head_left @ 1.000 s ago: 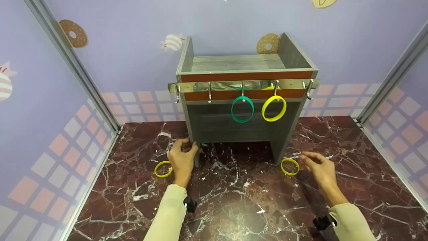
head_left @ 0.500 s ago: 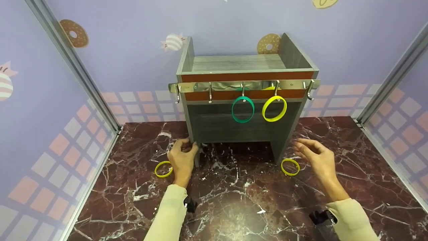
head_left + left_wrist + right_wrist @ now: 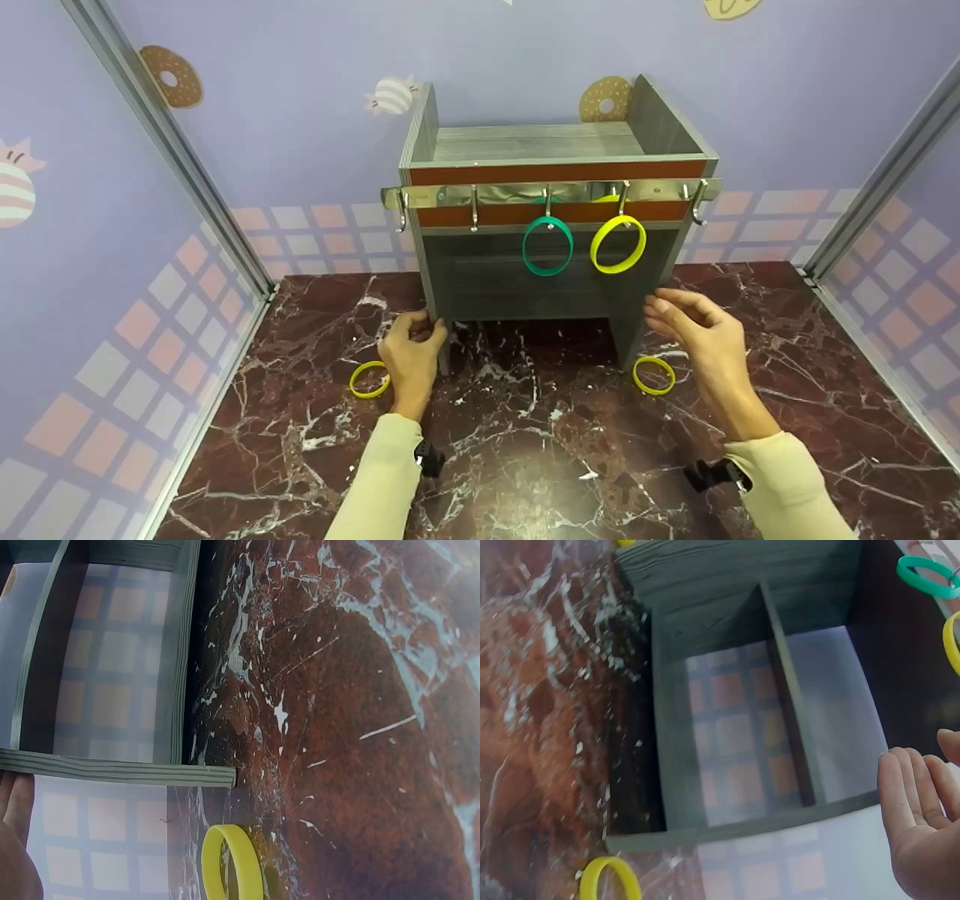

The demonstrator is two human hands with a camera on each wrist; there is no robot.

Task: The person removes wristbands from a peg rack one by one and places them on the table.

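Note:
A small grey wooden shelf (image 3: 517, 289) stands against the back wall, with a metal hook rail (image 3: 501, 193) across its front. My left hand (image 3: 409, 360) holds the lower front edge of its left side panel (image 3: 120, 769), fingers against the outer face; the thumb's full contact is hidden. Hovering beside the right side panel, my right hand (image 3: 711, 341) has loosely bent fingers (image 3: 900, 787) and nothing in them. A green wristband (image 3: 525, 251) and a yellow wristband (image 3: 643, 251) hang from neighbouring hooks. On the tabletop, one yellow wristband (image 3: 352, 381) lies by my left wrist, another (image 3: 636, 377) below my right hand.
The dark red marbled tabletop (image 3: 517, 465) extends in front of the shelf. Patterned purple walls (image 3: 285, 97) enclose the left, back and right sides, with metal corner posts (image 3: 172, 157). Several bare hooks (image 3: 474, 210) project forward from the rail.
My right hand has risen from beside the right-hand yellow wristband on the table and moved inward towards the shelf's right panel. My left hand stays at the left panel.

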